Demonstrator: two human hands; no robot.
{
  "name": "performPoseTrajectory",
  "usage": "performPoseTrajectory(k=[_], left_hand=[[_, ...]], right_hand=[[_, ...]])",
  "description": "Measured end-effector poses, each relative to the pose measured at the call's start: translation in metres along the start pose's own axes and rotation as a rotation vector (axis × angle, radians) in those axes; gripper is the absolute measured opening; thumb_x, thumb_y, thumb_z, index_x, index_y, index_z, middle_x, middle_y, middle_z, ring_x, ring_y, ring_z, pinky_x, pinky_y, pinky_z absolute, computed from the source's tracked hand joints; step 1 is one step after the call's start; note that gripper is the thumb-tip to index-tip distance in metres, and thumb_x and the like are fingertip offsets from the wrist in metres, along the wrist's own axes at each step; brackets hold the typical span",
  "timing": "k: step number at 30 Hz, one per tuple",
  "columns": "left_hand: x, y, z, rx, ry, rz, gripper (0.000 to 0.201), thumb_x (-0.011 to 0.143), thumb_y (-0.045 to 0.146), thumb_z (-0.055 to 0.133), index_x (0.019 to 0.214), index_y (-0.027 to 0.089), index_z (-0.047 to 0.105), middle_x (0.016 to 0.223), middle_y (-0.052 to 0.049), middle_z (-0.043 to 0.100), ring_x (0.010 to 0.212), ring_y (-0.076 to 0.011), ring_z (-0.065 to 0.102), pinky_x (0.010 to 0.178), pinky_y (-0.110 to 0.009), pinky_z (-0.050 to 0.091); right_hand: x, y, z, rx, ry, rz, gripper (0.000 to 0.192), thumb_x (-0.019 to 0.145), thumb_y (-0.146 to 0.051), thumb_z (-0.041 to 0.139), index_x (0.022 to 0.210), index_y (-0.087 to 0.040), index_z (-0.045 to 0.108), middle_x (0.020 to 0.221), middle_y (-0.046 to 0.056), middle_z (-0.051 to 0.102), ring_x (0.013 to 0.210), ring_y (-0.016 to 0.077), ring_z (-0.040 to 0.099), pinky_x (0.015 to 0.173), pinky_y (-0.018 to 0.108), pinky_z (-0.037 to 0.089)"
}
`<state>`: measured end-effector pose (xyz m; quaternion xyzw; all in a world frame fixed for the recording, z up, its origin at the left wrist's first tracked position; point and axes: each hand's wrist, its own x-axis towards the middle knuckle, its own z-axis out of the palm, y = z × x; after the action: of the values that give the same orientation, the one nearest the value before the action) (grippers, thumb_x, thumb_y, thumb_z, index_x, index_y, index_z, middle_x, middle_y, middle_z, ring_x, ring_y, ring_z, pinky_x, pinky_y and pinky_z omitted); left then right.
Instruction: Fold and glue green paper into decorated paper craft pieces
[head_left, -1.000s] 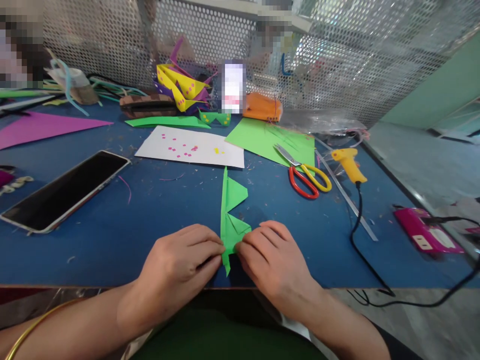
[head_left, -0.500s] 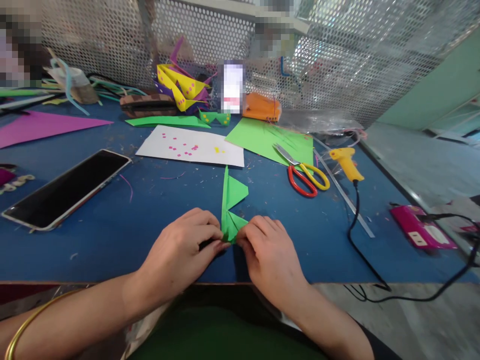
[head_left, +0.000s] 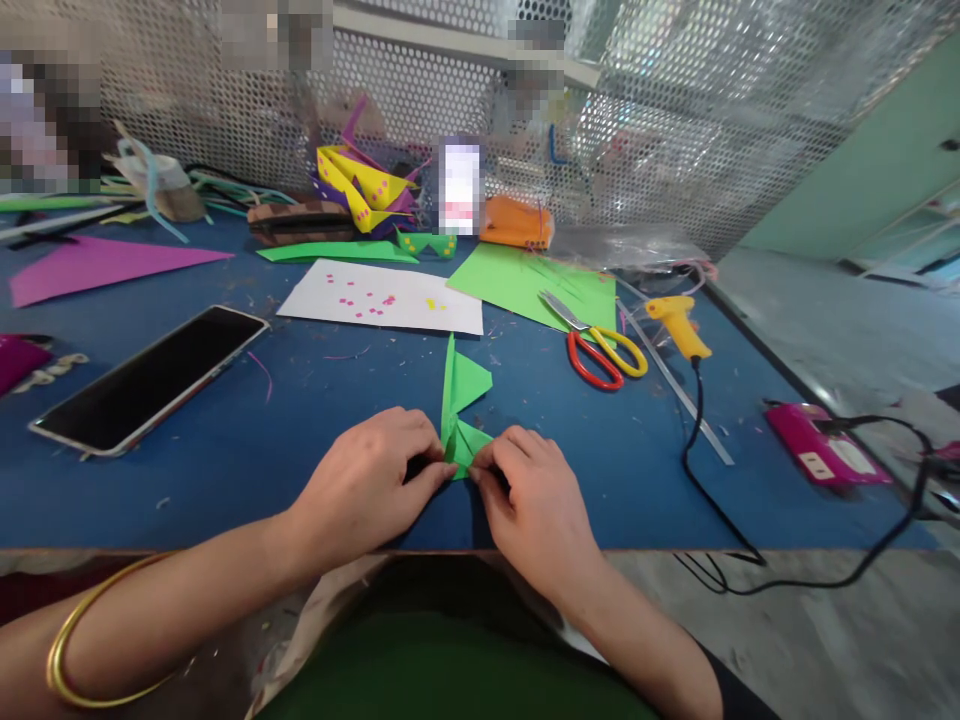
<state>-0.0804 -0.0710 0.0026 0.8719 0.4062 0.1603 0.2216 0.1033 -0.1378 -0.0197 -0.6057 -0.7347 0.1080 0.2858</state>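
A folded strip of green paper (head_left: 469,382) with pointed, zigzag flaps lies on the blue table, its long edge running away from me. My left hand (head_left: 375,478) pinches its near end from the left, thumb and fingers closed on the paper. From the right, my right hand (head_left: 536,500) pinches the same end, fingertips close to those of the left. The paper's nearest fold is partly hidden under the fingertips. Beyond the strip lies a white sheet (head_left: 405,312) with small pink and yellow paper bits on it.
Scissors (head_left: 596,345) with red and yellow handles rest against a light green sheet (head_left: 495,275). At right are a yellow glue gun (head_left: 681,325) and a pink power strip (head_left: 825,445) with black cords. A phone (head_left: 157,375) lies left. Folded yellow and purple paper (head_left: 364,185) stands behind.
The view has shifted slightly. Both hands keep their pinch on the near end of the green paper, with only a small shift of the fingers.
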Motion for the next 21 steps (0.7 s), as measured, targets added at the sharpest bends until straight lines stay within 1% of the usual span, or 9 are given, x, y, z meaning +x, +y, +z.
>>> performPoseTrajectory(k=[2, 4, 7, 12, 17, 21], left_hand=[[-0.002, 0.002, 0.002, 0.014, 0.029, -0.018, 0.017, 0.09, 0.025, 0.06, 0.075, 0.02, 0.056, 0.082, -0.001, 0.062, 0.079, -0.0186, 0.057, 0.067, -0.029, 0.04], [-0.001, 0.004, 0.003, 0.016, 0.031, -0.057, 0.017, 0.089, 0.024, 0.061, 0.074, 0.02, 0.053, 0.08, -0.001, 0.059, 0.075, -0.0176, 0.055, 0.065, -0.029, 0.037], [0.004, 0.006, 0.001, -0.01, -0.012, -0.133, 0.017, 0.086, 0.022, 0.064, 0.074, 0.02, 0.053, 0.081, 0.001, 0.059, 0.073, -0.016, 0.054, 0.063, -0.028, 0.036], [0.014, 0.004, -0.003, -0.058, -0.091, -0.235, 0.014, 0.084, 0.026, 0.067, 0.074, 0.021, 0.058, 0.08, 0.003, 0.059, 0.071, -0.0147, 0.053, 0.062, -0.028, 0.035], [0.012, 0.002, -0.002, -0.097, -0.078, -0.23, 0.013, 0.082, 0.027, 0.067, 0.073, 0.021, 0.058, 0.08, 0.004, 0.059, 0.071, -0.014, 0.053, 0.062, -0.029, 0.035], [0.009, -0.001, 0.0, -0.161, -0.055, -0.204, 0.014, 0.082, 0.029, 0.066, 0.073, 0.021, 0.058, 0.078, 0.004, 0.059, 0.07, -0.0136, 0.054, 0.063, -0.029, 0.037]], right_hand=[[0.0, -0.001, 0.001, -0.035, 0.002, 0.005, 0.012, 0.092, -0.014, 0.055, 0.081, -0.018, 0.058, 0.082, 0.003, 0.058, 0.078, 0.0202, 0.051, 0.07, 0.035, 0.032], [0.0, -0.001, 0.002, -0.062, -0.001, 0.008, 0.013, 0.092, -0.015, 0.053, 0.08, -0.018, 0.057, 0.081, 0.003, 0.058, 0.077, 0.0206, 0.05, 0.07, 0.035, 0.031], [0.0, -0.002, 0.003, -0.078, -0.004, 0.006, 0.014, 0.092, -0.015, 0.053, 0.079, -0.018, 0.056, 0.081, 0.004, 0.057, 0.077, 0.0207, 0.05, 0.069, 0.035, 0.03], [-0.001, -0.003, 0.002, -0.07, -0.001, 0.014, 0.013, 0.092, -0.015, 0.054, 0.079, -0.018, 0.056, 0.081, 0.003, 0.057, 0.077, 0.0206, 0.049, 0.069, 0.035, 0.03], [-0.003, -0.001, -0.001, -0.008, 0.016, 0.046, 0.014, 0.092, -0.014, 0.053, 0.08, -0.018, 0.058, 0.081, 0.003, 0.059, 0.079, 0.0205, 0.052, 0.071, 0.035, 0.031], [-0.002, -0.001, -0.001, 0.043, 0.035, 0.063, 0.015, 0.094, -0.021, 0.058, 0.079, -0.02, 0.059, 0.081, 0.002, 0.061, 0.08, 0.0199, 0.055, 0.073, 0.035, 0.032]])
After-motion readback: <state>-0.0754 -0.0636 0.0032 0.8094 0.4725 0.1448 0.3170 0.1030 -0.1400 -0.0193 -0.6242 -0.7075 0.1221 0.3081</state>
